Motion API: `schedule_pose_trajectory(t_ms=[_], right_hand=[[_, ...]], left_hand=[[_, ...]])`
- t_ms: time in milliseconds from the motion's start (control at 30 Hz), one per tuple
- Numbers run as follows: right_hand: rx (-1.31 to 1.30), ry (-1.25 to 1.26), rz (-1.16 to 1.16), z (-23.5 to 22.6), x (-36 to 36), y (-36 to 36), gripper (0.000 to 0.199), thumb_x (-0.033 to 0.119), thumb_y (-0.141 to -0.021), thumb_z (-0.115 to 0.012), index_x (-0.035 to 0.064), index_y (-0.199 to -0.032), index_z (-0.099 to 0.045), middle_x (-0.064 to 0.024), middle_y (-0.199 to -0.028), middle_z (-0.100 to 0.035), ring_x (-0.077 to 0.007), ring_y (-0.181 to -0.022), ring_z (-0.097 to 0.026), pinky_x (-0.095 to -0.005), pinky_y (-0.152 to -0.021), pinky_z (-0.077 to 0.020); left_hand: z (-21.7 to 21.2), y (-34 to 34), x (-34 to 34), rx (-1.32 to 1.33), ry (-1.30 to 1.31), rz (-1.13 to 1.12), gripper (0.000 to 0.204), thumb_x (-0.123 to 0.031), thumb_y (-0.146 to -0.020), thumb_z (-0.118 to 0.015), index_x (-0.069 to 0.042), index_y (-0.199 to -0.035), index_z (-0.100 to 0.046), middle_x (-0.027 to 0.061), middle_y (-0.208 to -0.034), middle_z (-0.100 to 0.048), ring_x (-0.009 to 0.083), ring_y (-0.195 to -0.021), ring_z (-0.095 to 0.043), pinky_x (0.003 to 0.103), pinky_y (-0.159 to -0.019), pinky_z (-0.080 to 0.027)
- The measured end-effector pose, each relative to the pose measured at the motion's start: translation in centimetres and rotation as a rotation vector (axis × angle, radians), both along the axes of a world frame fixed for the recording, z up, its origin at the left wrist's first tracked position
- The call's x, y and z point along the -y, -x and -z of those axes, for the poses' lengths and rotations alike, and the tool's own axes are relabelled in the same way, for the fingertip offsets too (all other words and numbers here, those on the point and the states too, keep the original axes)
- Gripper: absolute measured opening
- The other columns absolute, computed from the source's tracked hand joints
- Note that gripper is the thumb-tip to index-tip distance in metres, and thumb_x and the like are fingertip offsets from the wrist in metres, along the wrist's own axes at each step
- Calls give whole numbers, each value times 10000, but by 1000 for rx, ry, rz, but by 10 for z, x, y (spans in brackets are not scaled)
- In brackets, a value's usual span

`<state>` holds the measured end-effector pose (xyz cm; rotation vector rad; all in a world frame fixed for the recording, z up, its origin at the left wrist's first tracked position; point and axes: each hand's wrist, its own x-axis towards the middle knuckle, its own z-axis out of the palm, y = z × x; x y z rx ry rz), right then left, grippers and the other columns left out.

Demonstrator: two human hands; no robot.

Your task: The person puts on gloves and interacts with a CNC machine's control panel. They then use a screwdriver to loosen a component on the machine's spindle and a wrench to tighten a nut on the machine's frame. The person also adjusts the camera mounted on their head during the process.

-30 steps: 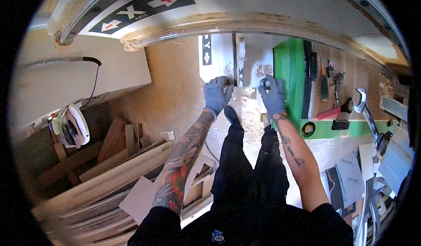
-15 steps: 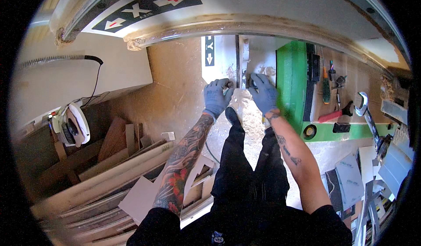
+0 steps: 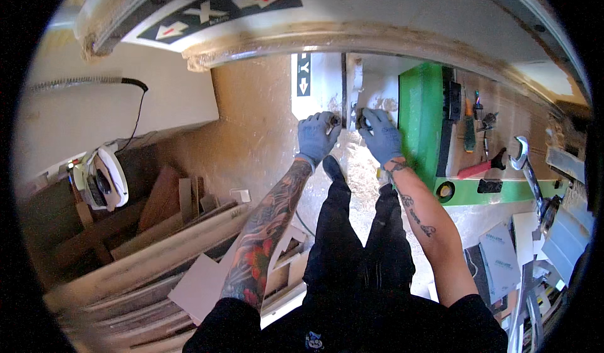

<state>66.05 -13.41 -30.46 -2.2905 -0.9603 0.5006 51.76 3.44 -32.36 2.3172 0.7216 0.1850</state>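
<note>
Our left hand [image 3: 316, 136] and right hand [image 3: 379, 136], fingers curled on small fittings beside the dark slot [image 3: 344, 95]; sawdust could make gloves slip.

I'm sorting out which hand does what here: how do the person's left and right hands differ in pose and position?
The left hand sits left of the dark vertical slot, fingers curled on a small dark part at its edge; the right hand sits right of it, beside the green panel. The left forearm is densely tattooed in colour; the right forearm carries sparse dark marks. Both wear blue gloves and meet at the slot.
</note>
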Motion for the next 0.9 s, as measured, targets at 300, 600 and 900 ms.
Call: schedule_pose_trajectory(t_ms=[300, 600, 900], right_hand=[[-1574, -587, 660, -11, 11, -16, 203, 340, -1006, -617, 150, -1040, -678, 15, -777, -639, -87, -526, -504, -218, -440, -387], [-1420, -684, 587, -34, 10, 5, 290, 321, -1076, -451, 108, -1075, -648, -23, -853, -654, -111, -637, -575, -217, -511, -474], [-1065, -725, 533, -22, 20, 17, 403, 376, -1074, -396, 75, -1119, -659, -93, -855, -678, -150, -580, -564, -256, -486, -464]], left_hand=[[-17, 7, -5, 444, 1413, -467, 343, -335, -1008, -657, -26, -1154, -673, 16, -908, -664, 137, -820, -607, 312, -805, -517], [-29, -1, -5, 458, 1553, -304, 335, -351, -991, -680, -40, -1113, -663, 30, -914, -664, 139, -832, -615, 319, -823, -522], [-63, -34, 22, 465, 95, -40, 273, -180, -826, -799, -63, -1047, -689, 74, -866, -674, 232, -814, -642, 395, -805, -503]])
